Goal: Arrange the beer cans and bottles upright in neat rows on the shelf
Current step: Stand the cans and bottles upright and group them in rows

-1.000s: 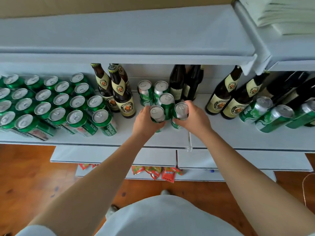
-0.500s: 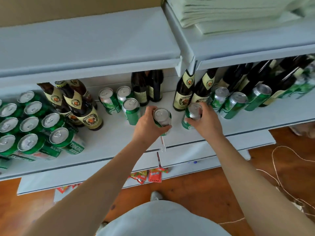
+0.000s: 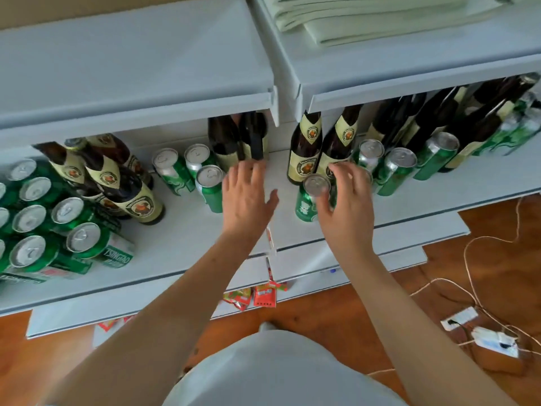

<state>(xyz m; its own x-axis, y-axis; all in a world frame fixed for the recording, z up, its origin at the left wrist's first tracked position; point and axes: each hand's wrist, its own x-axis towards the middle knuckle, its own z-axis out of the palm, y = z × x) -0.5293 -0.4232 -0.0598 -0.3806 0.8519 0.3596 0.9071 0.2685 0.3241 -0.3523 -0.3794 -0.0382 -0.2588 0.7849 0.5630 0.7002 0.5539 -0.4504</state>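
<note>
My left hand hovers open over a bare patch of the white shelf and holds nothing. One upright green can stands just left of my right hand. That hand's spread fingers arch over a second green can, which it mostly hides. Two brown labelled bottles stand right behind these cans. Three green cans sit left of my left hand, with dark bottles at the back. Several brown bottles and a block of green cans fill the left end.
More green cans and dark bottles crowd the right end of the shelf. The upper shelf overhangs the bottle tops, with folded cloth on it. Snack packets and a power strip with cables lie on the wooden floor.
Both hands carried a can rightward along the shelf. My left hand has let its can go beside the right one and drawn back open. My right hand's fingers have loosened.
</note>
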